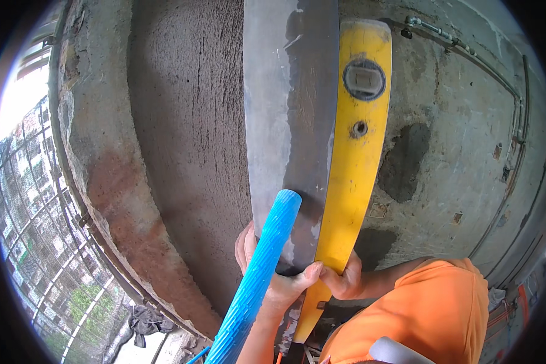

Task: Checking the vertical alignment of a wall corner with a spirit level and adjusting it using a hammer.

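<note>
A long, wide grey straightedge [267, 121] with a dark wet smear down its right half stands upright against the wall. My left hand [283, 289] grips its lower part, fingers round the left edge and thumb across the front. Alongside its right edge lies a yellow spirit level [359, 164] with a round vial window near the top. My right hand [346, 281] is closed round the level's lower part, close to my left thumb. A ribbed blue tube [258, 267] slants across the foreground, hiding part of my left hand and forearm; what bears it is not visible.
Fresh, rough grey mortar [188, 121] covers the wall left of the straightedge. Beyond it, a broken concrete edge [118, 188] borders a barred, netted opening [48, 224]. Pipes [467, 51] run along the patchy wall at right. Dark cloth [147, 321] hangs at lower left.
</note>
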`<state>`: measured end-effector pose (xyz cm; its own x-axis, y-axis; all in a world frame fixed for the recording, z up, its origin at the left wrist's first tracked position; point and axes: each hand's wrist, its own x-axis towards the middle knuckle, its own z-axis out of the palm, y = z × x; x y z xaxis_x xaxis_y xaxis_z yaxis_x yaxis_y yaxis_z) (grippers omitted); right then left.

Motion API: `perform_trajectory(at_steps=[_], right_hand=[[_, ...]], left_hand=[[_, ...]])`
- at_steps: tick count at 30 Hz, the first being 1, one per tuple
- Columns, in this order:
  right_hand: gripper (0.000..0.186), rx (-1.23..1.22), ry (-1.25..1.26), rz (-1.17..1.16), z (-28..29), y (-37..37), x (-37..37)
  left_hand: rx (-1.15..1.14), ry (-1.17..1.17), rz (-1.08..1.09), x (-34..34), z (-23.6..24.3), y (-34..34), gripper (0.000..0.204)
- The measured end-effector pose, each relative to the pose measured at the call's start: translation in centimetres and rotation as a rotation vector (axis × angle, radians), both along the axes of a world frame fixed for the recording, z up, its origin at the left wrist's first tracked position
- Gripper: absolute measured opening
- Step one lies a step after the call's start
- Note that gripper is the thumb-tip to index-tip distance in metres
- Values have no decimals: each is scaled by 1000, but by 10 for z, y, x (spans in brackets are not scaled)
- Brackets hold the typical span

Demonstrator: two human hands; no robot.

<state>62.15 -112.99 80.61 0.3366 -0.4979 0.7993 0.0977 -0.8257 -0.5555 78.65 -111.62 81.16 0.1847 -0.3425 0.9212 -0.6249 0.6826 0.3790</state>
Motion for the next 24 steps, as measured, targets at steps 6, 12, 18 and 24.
perform_trajectory(at_steps=[6, 12, 18, 24], right_hand=[[17, 3, -35, -46, -1, 6, 6], [18, -5, -19, -67, -2, 6, 3], [18, 1, -9, -52, 0, 8, 5], [18, -25, -29, -38, -2, 1, 5]], left_hand=[[-16, -31, 34, 0, -1, 0, 117], [-1, -7, -3, -1, 0, 1, 117], [-3, -24, 23, 1, -2, 2, 117], [-7, -24, 18, 1, -3, -3, 117]])
